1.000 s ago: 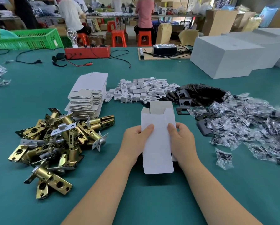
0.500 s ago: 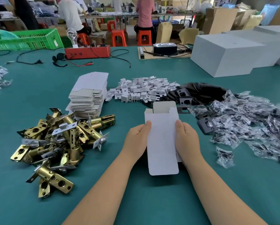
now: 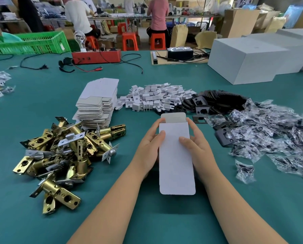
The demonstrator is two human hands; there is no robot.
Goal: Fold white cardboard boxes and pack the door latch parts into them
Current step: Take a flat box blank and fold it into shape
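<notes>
we are gripping a flat white cardboard box blank (image 3: 176, 161) over the teal table (image 3: 164, 222), left hand (image 3: 149, 150) and right hand (image 3: 197, 148) clamping its long edges, thumbs on top, brass door latches (image 3: 62, 155) lying left.

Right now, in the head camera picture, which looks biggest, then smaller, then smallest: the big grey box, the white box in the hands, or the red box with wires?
1. Big grey box.
2. White box, though it sits nearest the camera.
3. Red box, farther away, so unsure.
</notes>
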